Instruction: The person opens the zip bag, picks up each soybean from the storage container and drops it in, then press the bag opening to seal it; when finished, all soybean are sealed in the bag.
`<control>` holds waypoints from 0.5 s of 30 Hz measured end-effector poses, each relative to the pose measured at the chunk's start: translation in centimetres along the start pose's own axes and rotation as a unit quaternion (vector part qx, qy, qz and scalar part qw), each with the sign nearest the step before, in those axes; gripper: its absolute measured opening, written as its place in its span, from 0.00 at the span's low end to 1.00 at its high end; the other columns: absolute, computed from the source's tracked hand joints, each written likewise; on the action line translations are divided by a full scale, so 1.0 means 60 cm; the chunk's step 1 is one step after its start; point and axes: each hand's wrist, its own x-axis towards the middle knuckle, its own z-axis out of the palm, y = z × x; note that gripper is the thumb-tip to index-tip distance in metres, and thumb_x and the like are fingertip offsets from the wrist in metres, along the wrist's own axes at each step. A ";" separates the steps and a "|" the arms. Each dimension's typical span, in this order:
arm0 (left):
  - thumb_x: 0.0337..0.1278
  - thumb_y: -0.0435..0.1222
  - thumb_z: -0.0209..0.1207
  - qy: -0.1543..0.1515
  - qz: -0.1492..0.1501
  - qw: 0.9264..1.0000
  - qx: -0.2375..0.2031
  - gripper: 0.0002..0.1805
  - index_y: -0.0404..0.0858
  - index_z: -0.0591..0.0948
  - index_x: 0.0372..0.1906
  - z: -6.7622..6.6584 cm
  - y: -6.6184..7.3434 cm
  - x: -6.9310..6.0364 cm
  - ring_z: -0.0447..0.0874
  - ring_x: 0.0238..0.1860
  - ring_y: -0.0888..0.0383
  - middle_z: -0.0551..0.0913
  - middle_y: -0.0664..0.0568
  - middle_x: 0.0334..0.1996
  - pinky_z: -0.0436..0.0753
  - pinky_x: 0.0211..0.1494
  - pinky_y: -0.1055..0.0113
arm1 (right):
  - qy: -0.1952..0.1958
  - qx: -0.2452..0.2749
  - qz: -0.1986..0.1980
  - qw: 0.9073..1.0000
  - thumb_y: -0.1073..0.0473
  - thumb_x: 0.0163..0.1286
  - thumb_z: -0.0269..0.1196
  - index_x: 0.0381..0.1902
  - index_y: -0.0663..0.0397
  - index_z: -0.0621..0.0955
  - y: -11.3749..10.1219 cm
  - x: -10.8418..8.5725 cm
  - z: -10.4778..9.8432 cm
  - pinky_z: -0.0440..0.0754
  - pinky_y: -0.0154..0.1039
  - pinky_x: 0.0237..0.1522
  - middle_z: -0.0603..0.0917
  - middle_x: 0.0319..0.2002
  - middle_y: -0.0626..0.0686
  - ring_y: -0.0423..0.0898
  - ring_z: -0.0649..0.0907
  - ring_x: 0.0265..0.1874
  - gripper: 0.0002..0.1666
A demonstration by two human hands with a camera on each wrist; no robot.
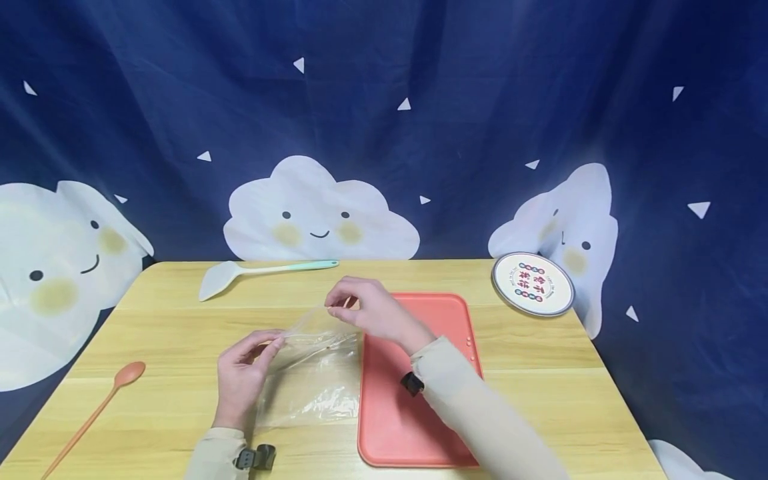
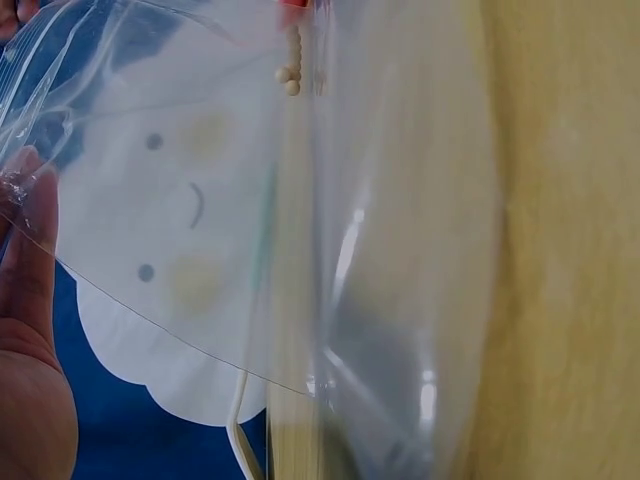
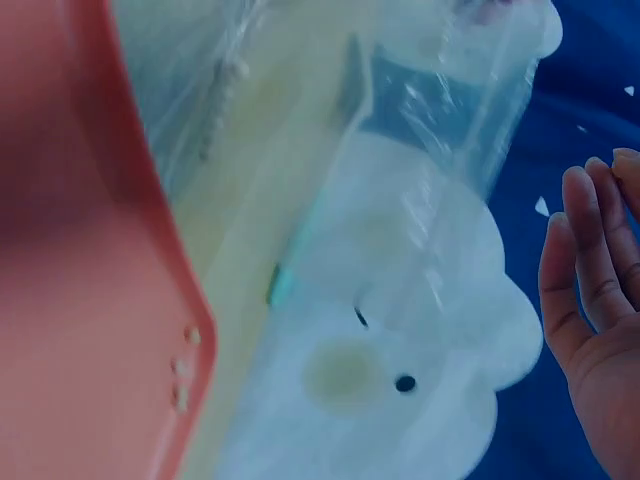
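A clear zip bag (image 1: 324, 380) lies over the tabletop, its mouth lifted at the top. My left hand (image 1: 243, 373) pinches the bag's upper edge between thumb and fingers. My right hand (image 1: 375, 310) is at the mouth's right end, thumb and fingertips together around what looks like a small pale bean, mostly hidden. Several round, cream-coloured beans (image 2: 291, 62) show through the plastic in the left wrist view. A few more beans (image 3: 180, 367) lie along the edge of the red tray (image 1: 414, 440), which is partly under my right forearm.
A white spatula (image 1: 222, 277) with a pale green handle end lies at the table's back edge. An orange spoon (image 1: 129, 375) is at the left. A round plate (image 1: 534, 307) with printed lettering sits at the back right. A blue curtain (image 1: 360, 100) with clouds hangs behind.
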 end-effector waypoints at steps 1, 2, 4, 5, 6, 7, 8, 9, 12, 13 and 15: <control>0.43 0.06 0.57 0.000 0.004 1.000 -0.006 0.12 0.17 0.81 0.33 0.000 -0.001 0.000 0.85 0.38 0.57 0.84 0.30 0.34 0.83 0.42 0.74 | -0.004 0.005 0.000 1.000 0.66 0.66 0.66 0.39 0.54 0.84 0.001 0.003 0.006 0.80 0.31 0.40 0.83 0.36 0.47 0.36 0.79 0.36 0.04; 0.43 0.06 0.57 0.000 0.006 1.000 -0.009 0.12 0.17 0.81 0.33 0.000 -0.001 0.000 0.85 0.38 0.57 0.84 0.30 0.34 0.83 0.42 0.74 | -0.009 0.009 0.002 1.000 0.66 0.66 0.66 0.39 0.55 0.84 0.002 0.006 0.011 0.80 0.31 0.40 0.83 0.35 0.47 0.36 0.79 0.36 0.04; 0.44 0.05 0.56 0.001 0.010 1.000 -0.019 0.12 0.17 0.81 0.34 0.000 -0.001 0.001 0.86 0.38 0.56 0.83 0.30 0.34 0.83 0.42 0.74 | -0.016 0.018 0.009 1.000 0.67 0.66 0.66 0.39 0.57 0.84 0.005 0.010 0.020 0.80 0.30 0.40 0.83 0.35 0.48 0.35 0.79 0.35 0.04; 0.44 0.05 0.56 0.001 0.012 1.000 -0.024 0.12 0.16 0.81 0.34 0.000 -0.001 0.001 0.86 0.38 0.56 0.83 0.30 0.34 0.83 0.42 0.74 | -0.020 0.021 0.014 0.999 0.67 0.66 0.66 0.39 0.58 0.84 0.007 0.012 0.024 0.80 0.30 0.41 0.83 0.35 0.48 0.35 0.79 0.35 0.04; 0.44 0.05 0.56 0.002 0.012 1.000 -0.026 0.12 0.16 0.81 0.34 0.001 0.001 0.001 0.86 0.38 0.56 0.83 0.30 0.34 0.84 0.42 0.73 | -0.023 0.022 0.019 0.999 0.67 0.65 0.66 0.39 0.58 0.84 0.008 0.013 0.028 0.80 0.30 0.40 0.83 0.35 0.48 0.35 0.79 0.35 0.05; 0.44 0.05 0.56 0.002 0.012 1.000 -0.027 0.12 0.16 0.81 0.34 0.001 0.003 0.002 0.86 0.38 0.56 0.83 0.29 0.34 0.84 0.43 0.73 | -0.025 0.022 0.024 0.999 0.67 0.65 0.66 0.39 0.58 0.84 0.010 0.014 0.031 0.80 0.30 0.40 0.83 0.34 0.47 0.35 0.79 0.35 0.04; 0.44 0.05 0.56 0.003 0.013 1.000 -0.028 0.12 0.16 0.81 0.34 0.002 0.006 0.002 0.86 0.38 0.56 0.83 0.29 0.34 0.84 0.43 0.73 | -0.027 0.020 0.029 0.999 0.67 0.65 0.66 0.39 0.58 0.84 0.011 0.015 0.033 0.80 0.30 0.40 0.83 0.34 0.47 0.35 0.79 0.35 0.05; 0.44 0.05 0.56 0.003 0.014 1.000 -0.028 0.12 0.16 0.81 0.34 0.003 0.010 0.003 0.86 0.38 0.56 0.83 0.29 0.34 0.84 0.43 0.73 | -0.029 0.018 0.036 0.999 0.67 0.65 0.67 0.39 0.57 0.84 0.013 0.015 0.036 0.80 0.30 0.41 0.83 0.34 0.46 0.35 0.79 0.35 0.05; 0.44 0.05 0.56 0.002 0.021 0.999 -0.027 0.12 0.16 0.81 0.33 0.007 0.025 0.005 0.86 0.38 0.55 0.82 0.27 0.34 0.84 0.43 0.73 | -0.032 0.003 0.047 0.998 0.66 0.65 0.67 0.39 0.54 0.84 0.017 0.015 0.039 0.81 0.33 0.42 0.83 0.34 0.43 0.35 0.80 0.36 0.05; 0.44 0.05 0.55 0.002 0.023 0.999 -0.028 0.11 0.16 0.81 0.33 0.008 0.028 0.006 0.86 0.38 0.55 0.82 0.26 0.33 0.84 0.42 0.73 | -0.034 -0.003 0.047 0.998 0.66 0.65 0.67 0.39 0.53 0.84 0.018 0.014 0.040 0.81 0.34 0.43 0.82 0.34 0.42 0.35 0.80 0.36 0.05; 0.44 0.05 0.55 0.001 0.027 0.999 -0.033 0.11 0.15 0.80 0.33 0.010 0.032 0.006 0.86 0.38 0.55 0.81 0.25 0.33 0.84 0.42 0.73 | -0.033 -0.012 0.044 0.998 0.66 0.66 0.66 0.40 0.52 0.84 0.020 0.011 0.038 0.82 0.35 0.44 0.82 0.35 0.41 0.34 0.80 0.37 0.06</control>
